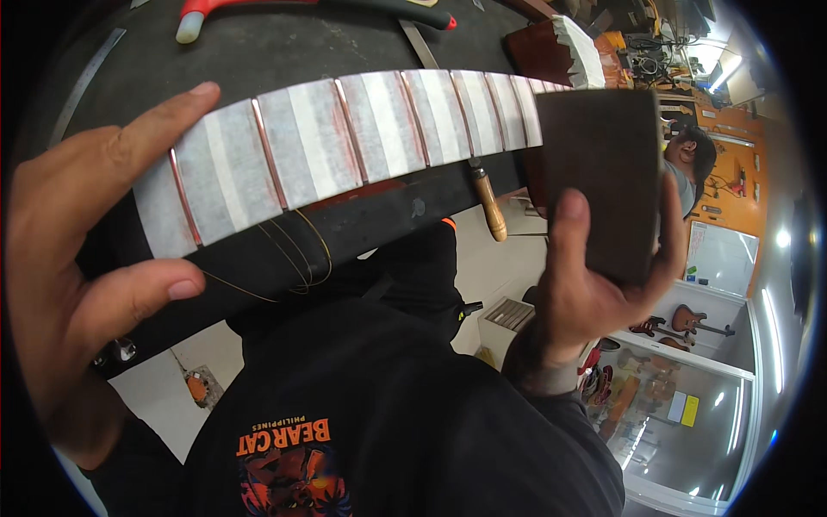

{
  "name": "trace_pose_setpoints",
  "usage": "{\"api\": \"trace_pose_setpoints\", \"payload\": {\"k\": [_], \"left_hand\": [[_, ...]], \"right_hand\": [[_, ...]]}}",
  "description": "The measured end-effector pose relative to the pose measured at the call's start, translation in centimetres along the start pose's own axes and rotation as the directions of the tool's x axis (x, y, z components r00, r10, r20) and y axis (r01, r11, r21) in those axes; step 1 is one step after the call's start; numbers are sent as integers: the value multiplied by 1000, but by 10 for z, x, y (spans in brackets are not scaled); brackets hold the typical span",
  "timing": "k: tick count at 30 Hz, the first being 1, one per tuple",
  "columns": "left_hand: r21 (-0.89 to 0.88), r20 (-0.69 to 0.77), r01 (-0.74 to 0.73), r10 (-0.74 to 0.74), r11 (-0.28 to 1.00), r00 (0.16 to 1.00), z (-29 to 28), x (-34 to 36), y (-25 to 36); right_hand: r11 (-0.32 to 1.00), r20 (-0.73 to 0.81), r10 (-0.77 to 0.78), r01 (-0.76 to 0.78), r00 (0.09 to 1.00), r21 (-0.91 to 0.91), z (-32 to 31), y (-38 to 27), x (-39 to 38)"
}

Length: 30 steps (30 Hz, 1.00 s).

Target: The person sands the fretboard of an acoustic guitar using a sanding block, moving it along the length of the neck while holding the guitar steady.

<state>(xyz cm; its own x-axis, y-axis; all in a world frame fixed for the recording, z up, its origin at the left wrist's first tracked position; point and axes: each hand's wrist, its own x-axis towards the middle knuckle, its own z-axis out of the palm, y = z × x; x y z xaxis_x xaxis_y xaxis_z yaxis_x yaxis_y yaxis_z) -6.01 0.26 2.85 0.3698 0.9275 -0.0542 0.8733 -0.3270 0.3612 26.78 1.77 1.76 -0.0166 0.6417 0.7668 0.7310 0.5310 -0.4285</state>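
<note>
Gripping a dark block (599, 177) in my right hand (586, 293), I have my thumb (564, 228) pressed up its near face and my other fingers wrapped around its far edge, so the block stands upright just past the far end of the neck. My right wrist bends back, palm turned toward me, forearm rising from below.

Lying across the black bench (284, 52) under my left fingertips, the guitar neck (345, 142) has its fretboard covered in pale tape strips between coppery frets (269, 155). My left hand (77, 267) is spread open and holds nothing: the index finger (164, 116) stretches along the neck's far edge at its near end, the thumb (142, 293) sits just below its near edge, and whether either touches the wood I cannot tell.

Loose strings (297, 258) curl off the bench edge between my thumb and my chest. Beyond my index fingertip lies a red-handled tool (207, 13). A wooden handle (489, 207) hangs off the bench just left of my right thumb. Past the block, a person (689, 168) sits by an orange wall, with guitars (685, 323) in a cabinet under my right hand.
</note>
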Motion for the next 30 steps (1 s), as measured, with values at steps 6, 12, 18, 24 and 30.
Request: {"api": "trace_pose_setpoints", "payload": {"k": [6,12,18,24,30], "left_hand": [[-76,140,-4,14,997,990,-2,6,-7],[-61,114,47,-40,997,993,-5,-5,-4],[-44,93,21,-16,999,995,-1,1,-6],[-37,106,28,-24,999,994,0,-5,-12],[-77,117,46,-37,996,992,-1,0,-7]], "right_hand": [[995,31,-100,100,994,2,28,22,6],[977,225,-131,86,965,197,48,16,43],[987,-5,-155,155,988,48,12,27,-20],[987,192,-151,160,970,-33,42,28,42],[902,175,-337,371,925,-223,-26,18,-24]]}}
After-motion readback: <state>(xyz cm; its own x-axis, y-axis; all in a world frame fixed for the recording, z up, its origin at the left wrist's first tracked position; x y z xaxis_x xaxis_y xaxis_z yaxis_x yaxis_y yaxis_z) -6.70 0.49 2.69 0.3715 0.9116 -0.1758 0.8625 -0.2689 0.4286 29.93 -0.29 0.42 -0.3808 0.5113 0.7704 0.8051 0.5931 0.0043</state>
